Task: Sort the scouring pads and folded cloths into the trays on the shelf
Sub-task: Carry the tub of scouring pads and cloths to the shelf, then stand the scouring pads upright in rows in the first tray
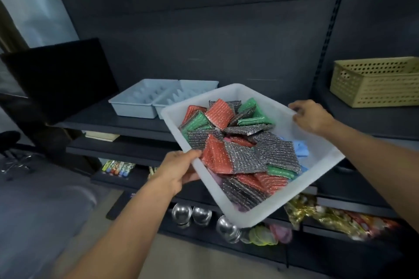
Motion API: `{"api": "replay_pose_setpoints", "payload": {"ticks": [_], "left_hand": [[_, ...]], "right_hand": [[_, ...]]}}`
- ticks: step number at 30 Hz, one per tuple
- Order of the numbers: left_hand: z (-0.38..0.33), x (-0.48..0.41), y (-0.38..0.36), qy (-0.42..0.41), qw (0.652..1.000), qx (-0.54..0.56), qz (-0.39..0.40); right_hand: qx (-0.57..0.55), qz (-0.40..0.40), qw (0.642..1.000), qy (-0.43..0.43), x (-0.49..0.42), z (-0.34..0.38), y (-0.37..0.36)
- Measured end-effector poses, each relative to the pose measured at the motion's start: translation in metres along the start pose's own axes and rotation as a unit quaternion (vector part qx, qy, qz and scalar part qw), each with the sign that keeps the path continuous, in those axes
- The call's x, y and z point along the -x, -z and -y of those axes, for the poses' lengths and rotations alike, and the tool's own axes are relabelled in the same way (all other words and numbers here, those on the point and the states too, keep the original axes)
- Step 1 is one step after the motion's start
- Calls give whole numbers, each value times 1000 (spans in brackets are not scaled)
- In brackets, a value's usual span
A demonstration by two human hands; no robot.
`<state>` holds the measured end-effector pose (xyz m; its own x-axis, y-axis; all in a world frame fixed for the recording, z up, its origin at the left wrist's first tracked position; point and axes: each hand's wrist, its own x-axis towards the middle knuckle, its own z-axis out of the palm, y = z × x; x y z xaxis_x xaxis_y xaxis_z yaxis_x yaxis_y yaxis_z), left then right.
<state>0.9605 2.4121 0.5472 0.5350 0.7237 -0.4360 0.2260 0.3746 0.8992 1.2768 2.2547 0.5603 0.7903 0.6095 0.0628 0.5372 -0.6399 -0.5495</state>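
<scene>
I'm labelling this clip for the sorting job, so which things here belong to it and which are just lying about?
Part of the job: white tub, gripped by left hand and right hand; scouring pads and blue cloths inside it; pale blue trays on the shelf.
Just lying about: yellow basket; steel bowls; gold packets.

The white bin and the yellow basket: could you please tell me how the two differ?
The white bin has solid walls; the yellow basket has perforated ones. The white bin is tilted, gripped by the left hand and right hand, while the yellow basket sits level on the shelf. The white bin holds scouring pads; the yellow basket's contents cannot be seen. Both are rectangular, open-topped.
</scene>
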Motion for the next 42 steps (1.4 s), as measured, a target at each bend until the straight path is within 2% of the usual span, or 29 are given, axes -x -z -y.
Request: {"api": "replay_pose_setpoints", "payload": {"ticks": [3,6,9,11,12,13,15,17,19,21,23,25,27,30,33,35,37,39,40,42], "left_hand": [[-1,-10,-14,11,998,63,15],[2,-19,-38,31,992,117,21],[0,-18,-72,31,985,164,37],[-1,-18,-93,17,979,193,70],[0,-18,-100,7,977,192,88],[1,-19,-105,-2,980,175,98],[8,-24,-107,-43,992,84,78],[14,-37,-99,-137,989,-61,-6],[11,-53,-84,-250,949,-169,-92],[-1,-71,-68,-351,892,-259,-119],[-19,-96,-54,-409,818,-386,-122],[-37,-122,-41,-402,756,-506,-104],[-49,-146,-30,-383,713,-583,-71],[-65,-173,-22,-418,658,-626,-35],[-78,-193,-21,-468,659,-588,21],[-86,-200,-22,-481,680,-549,65],[-97,-215,-21,-491,713,-489,106],[-111,-229,-26,-484,737,-459,107],[-119,-235,-31,-479,738,-466,92],[-131,-248,-44,-485,706,-512,57]], "right_hand": [[-16,-25,999,24,-11,5,-3],[-20,-47,991,126,4,40,2],[-27,59,970,233,43,83,3],[85,131,944,291,64,96,-8],[162,138,930,300,70,95,-16],[231,118,917,302,72,91,-24],[303,18,889,343,67,75,-39],[320,-54,863,386,55,58,-47],[324,-87,847,412,39,44,-48],[313,-115,845,419,24,35,-44],[287,-135,856,408,10,30,-44],[249,-144,879,380,-5,23,-47],[199,-121,904,358,-22,17,-48],[113,-84,944,298,-44,26,-45],[48,-117,959,255,-64,57,-51],[36,-148,959,239,-80,83,-64],[35,-149,971,185,-104,112,-77],[9,-90,990,108,-124,131,-87],[-27,-51,996,70,-132,138,-90],[-86,5,996,12,-146,143,-95]]}}
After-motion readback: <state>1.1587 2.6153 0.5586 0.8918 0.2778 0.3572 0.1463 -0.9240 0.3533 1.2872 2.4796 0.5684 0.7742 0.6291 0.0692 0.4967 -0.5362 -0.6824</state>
